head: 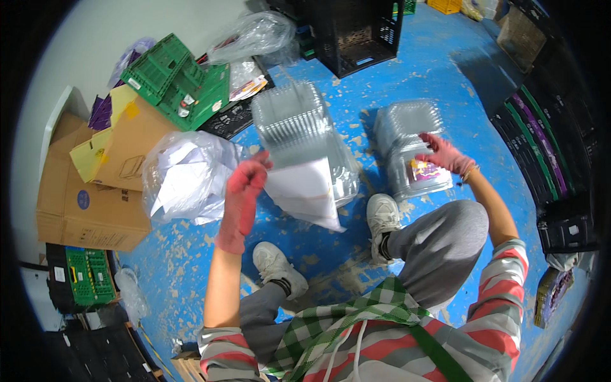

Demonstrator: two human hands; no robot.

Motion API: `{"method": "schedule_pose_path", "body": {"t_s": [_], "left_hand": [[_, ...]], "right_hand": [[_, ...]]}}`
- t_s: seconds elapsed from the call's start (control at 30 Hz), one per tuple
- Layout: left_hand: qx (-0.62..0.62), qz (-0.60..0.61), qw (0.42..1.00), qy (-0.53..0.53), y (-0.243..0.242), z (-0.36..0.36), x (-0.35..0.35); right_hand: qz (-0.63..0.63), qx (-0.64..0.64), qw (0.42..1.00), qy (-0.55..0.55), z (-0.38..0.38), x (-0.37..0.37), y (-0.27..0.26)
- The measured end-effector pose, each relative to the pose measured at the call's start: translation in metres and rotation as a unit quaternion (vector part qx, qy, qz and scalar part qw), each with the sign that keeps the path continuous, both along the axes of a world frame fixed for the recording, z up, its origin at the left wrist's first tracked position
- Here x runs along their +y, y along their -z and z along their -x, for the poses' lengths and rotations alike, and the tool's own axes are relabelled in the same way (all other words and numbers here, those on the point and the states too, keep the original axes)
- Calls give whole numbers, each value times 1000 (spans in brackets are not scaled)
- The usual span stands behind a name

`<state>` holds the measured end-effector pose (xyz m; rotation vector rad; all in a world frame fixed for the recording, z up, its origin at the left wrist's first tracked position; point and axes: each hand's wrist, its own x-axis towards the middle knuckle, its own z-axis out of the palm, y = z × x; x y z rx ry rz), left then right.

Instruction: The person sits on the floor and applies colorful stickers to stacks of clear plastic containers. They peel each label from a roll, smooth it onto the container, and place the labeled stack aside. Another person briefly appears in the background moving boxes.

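Note:
My left hand, in a pink glove, is raised with its fingers curled beside a white paper sheet. Whether the fingers hold the sheet's edge cannot be made out. The sheet hangs over the near end of a long nested stack of clear plastic clamshell containers. To the right, my right hand, also gloved in pink, hovers at or just touches an opened clear clamshell, fingers apart. A purple and yellow label shows on that container below the fingers. Its other half lies farther away.
A clear bag of white papers stands left, against cardboard boxes. Behind it are a green folding crate and a black crate. Stacked black crates line the right. My shoes rest on the worn blue floor.

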<state>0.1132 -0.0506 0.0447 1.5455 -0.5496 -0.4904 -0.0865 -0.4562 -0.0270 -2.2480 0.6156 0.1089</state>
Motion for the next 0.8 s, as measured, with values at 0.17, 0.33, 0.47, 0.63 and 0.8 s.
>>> {"method": "schedule_pose_path", "body": {"t_s": [0.17,0.33,0.47,0.63,0.8], "left_hand": [[43,173,984,-17,-61,16,-9],[42,222,974,1,-55,18,-5],[62,28,994,80,-41,4,8],[-98,10,995,-10,-21,-34,32],[-442,-2,791,-423,-29,-143,138]], "right_hand": [[-231,-108,907,-336,-61,91,-85],[-32,54,981,-183,-102,189,-96],[-412,-263,843,-227,-146,199,-114],[-400,-265,842,-246,-182,223,-125],[-427,-218,859,-178,-210,202,-101]]}}
